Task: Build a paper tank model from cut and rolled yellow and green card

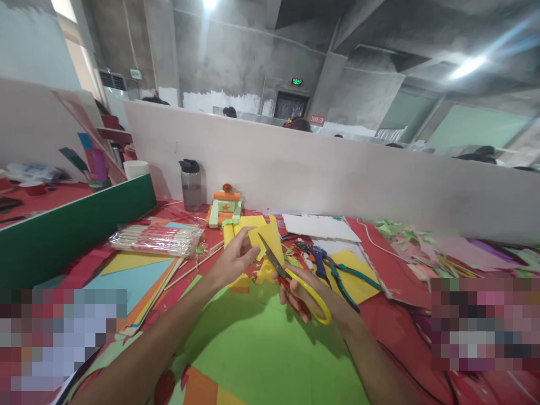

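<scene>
My left hand (237, 257) pinches the left edge of a piece of yellow paper (270, 237), holding it up over the work surface. In my right hand (306, 292) is a pair of scissors (313, 298) with one yellow and one red handle. Their dark blades point up and left and overlap the yellow paper; whether they bite into it I cannot tell. Under both hands spreads a large green sheet (270, 337). Behind the held piece lie more yellow paper parts, and a small orange and pale green paper model (225, 208) stands at the back.
Pliers (337, 270) lie right of my hands on yellow paper. A water bottle (191, 185) stands by the white partition (320, 174). Wrapped sticks (156, 240) and coloured sheets (139, 281) lie left, beside a green divider (84, 230). Paper scraps (413, 242) cover the right side.
</scene>
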Motion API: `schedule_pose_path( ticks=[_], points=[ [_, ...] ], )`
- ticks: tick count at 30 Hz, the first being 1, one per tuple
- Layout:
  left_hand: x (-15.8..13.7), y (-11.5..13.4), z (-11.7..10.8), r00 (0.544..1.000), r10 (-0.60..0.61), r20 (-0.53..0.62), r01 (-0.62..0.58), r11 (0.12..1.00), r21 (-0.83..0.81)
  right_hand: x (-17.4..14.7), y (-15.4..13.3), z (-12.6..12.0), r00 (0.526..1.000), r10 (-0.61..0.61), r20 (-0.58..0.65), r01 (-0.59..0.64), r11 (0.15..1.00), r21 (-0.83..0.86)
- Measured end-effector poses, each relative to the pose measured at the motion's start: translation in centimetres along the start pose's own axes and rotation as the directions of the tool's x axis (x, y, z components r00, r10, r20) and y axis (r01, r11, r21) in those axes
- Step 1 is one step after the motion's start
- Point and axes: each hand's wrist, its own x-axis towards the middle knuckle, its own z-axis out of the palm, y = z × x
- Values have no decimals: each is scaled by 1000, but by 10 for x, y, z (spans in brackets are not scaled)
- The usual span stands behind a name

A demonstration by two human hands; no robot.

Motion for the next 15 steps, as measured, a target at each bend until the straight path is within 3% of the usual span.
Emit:
schedule_pose_path(
  ticks=[9, 15],
  points=[
    [-1, 2, 0, 1000, 9, 24, -9, 1000, -1, 4, -15, 2, 990, 138, -37, -139, 990, -33],
    [1, 2, 3, 999, 16, -35, -16, 1000, -4, 6, -13, 4, 991, 111, -80, -115, 992, -46]
  ],
)
